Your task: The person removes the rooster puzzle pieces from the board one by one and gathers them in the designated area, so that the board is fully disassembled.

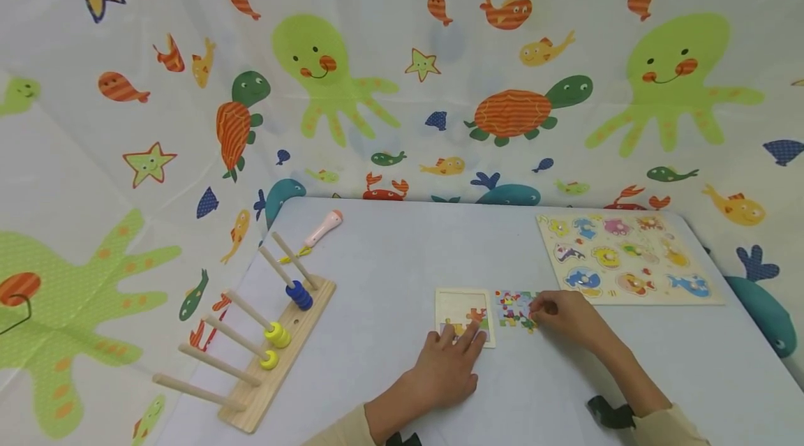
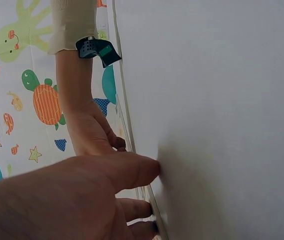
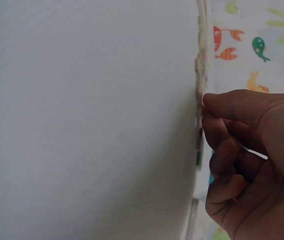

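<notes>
A small wooden puzzle tray [image 1: 452, 306] lies mid-table, with a few jigsaw pieces [image 1: 457, 327] along its lower and right part. My left hand [image 1: 444, 369] rests on the tray's lower edge, its fingers fairly straight and touching the pieces. Right beside the tray is a patch of colourful jigsaw pieces [image 1: 511, 310], flat on the table. At that patch's right side my right hand [image 1: 568, 320] pinches a jigsaw piece between thumb and index finger; the fingertips mostly hide it. The right hand [image 3: 256, 160] also shows in the right wrist view, thumb and finger together at the pieces' edge.
A wooden stacking abacus [image 1: 283, 355] with slanted pegs and blue and yellow rings stands at the left. Behind it lies a pink pen-like toy [image 1: 325, 228]. A sea-animal peg puzzle board [image 1: 628, 257] lies at the back right. A patterned cloth [image 1: 414, 48] hangs behind the table.
</notes>
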{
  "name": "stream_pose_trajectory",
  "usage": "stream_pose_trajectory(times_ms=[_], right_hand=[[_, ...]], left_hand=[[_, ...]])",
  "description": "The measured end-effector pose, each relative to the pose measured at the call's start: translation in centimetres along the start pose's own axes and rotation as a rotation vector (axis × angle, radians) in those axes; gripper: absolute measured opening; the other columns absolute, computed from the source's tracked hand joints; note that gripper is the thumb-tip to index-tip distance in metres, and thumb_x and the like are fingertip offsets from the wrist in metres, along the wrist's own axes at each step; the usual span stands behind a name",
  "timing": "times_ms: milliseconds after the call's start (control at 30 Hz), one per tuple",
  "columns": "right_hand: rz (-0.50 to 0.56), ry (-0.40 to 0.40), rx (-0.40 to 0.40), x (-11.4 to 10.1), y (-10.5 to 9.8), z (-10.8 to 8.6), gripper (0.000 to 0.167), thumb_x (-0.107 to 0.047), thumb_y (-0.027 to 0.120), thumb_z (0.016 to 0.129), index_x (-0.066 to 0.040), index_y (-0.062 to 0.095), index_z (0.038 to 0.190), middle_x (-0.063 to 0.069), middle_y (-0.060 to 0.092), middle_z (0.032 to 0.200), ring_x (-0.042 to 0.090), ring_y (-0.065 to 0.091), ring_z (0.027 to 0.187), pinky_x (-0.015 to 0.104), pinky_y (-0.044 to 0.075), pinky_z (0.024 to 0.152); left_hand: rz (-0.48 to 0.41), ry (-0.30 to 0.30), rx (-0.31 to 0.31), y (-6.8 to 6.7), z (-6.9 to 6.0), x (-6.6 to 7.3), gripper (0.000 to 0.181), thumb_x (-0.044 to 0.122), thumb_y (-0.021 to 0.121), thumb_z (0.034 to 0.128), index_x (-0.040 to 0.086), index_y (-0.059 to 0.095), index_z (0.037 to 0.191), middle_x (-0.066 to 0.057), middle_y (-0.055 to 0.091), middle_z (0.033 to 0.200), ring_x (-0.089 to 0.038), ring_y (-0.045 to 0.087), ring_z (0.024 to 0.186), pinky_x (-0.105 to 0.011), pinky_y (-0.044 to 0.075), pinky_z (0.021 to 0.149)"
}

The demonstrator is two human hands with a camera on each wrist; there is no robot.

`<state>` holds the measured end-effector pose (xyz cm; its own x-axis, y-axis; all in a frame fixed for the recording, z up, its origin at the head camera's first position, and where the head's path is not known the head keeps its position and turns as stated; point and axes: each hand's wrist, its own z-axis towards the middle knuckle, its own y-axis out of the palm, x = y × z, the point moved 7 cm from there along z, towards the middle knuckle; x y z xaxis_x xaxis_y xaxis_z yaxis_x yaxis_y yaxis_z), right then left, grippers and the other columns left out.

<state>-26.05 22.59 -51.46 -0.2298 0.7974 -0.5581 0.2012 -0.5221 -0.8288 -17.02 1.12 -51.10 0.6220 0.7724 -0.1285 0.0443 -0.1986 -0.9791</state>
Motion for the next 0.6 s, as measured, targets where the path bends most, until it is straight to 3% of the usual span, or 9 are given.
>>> stream_pose_trajectory(times_ms=[167, 300, 600], right_hand=[[0.008, -0.001, 0.012, -1.2, -0.4, 0.2, 0.004, -0.017, 0.075, 0.088, -0.017, 0.071, 0.089, -0.009, 0.056, 0.073, 0.013, 0.049, 0.070, 0.027, 0.040, 0.061], [0.023, -0.020, -0.008, -2.6, 0.4, 0.9, 0.004, -0.016, 0.074, 0.088, -0.016, 0.071, 0.091, -0.009, 0.057, 0.074, 0.013, 0.051, 0.070, 0.027, 0.043, 0.061], [0.010, -0.187, -0.052, -6.1, 3.6, 2.1, 0.021, -0.013, 0.078, 0.082, -0.016, 0.072, 0.102, -0.014, 0.053, 0.073, 0.007, 0.049, 0.069, 0.026, 0.042, 0.062]], left_hand=[[-0.001, 0.000, -0.003, 0.1, 0.0, -0.1, 0.067, 0.054, 0.049, 0.0976, 0.025, 0.033, 0.155, 0.008, 0.028, 0.159, -0.018, 0.038, 0.117, -0.036, 0.036, 0.084], [0.008, -0.009, 0.002, 0.2, 0.1, -0.1, 0.067, 0.055, 0.050, 0.0970, 0.026, 0.034, 0.155, 0.008, 0.029, 0.159, -0.018, 0.038, 0.118, -0.036, 0.036, 0.084], [-0.003, -0.014, -0.019, 0.5, 0.1, -0.1, 0.067, 0.054, 0.050, 0.0968, 0.027, 0.033, 0.155, 0.009, 0.028, 0.159, -0.019, 0.038, 0.122, -0.037, 0.036, 0.085]])
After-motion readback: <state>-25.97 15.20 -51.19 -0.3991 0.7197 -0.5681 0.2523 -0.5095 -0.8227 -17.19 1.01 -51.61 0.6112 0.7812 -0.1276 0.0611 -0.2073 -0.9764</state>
